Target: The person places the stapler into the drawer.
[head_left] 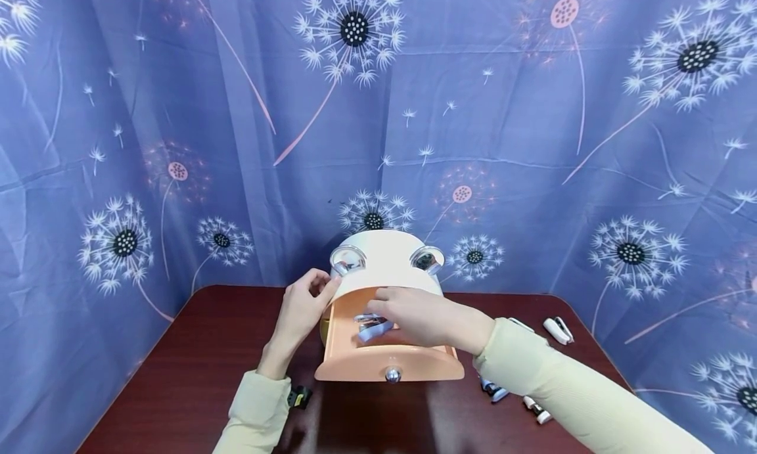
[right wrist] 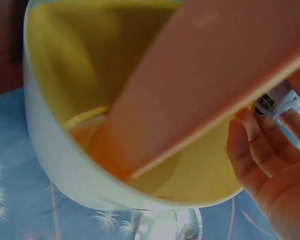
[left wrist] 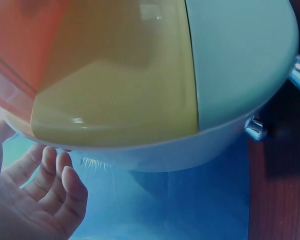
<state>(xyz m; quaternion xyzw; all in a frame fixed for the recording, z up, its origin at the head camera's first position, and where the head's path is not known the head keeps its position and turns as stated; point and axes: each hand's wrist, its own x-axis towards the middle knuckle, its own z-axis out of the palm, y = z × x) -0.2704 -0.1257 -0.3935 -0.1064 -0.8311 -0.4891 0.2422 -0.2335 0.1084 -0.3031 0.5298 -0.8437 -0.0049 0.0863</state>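
A white rounded drawer cabinet [head_left: 387, 257] stands at the table's back, its peach top drawer [head_left: 349, 370] pulled out. Inside that drawer, my right hand [head_left: 414, 316] holds a light blue stapler [head_left: 374, 330], which looks blurred. The right wrist view shows the fingers bent about the stapler [right wrist: 270, 102], with part of it out of frame. At the cabinet's left front edge rests my left hand [head_left: 303, 309], thumb touching the rim, fingers loosely bent. Below the drawer, the left wrist view shows a yellow drawer [left wrist: 120, 85] and a green drawer [left wrist: 240, 60], both closed.
To the right on the dark red table [head_left: 236, 336] lie a white stapler [head_left: 558, 330], a blue stapler [head_left: 493, 389] and a small white-and-black item [head_left: 537, 409], partly near my right sleeve. A patterned blue curtain [head_left: 266, 198] hangs close behind.
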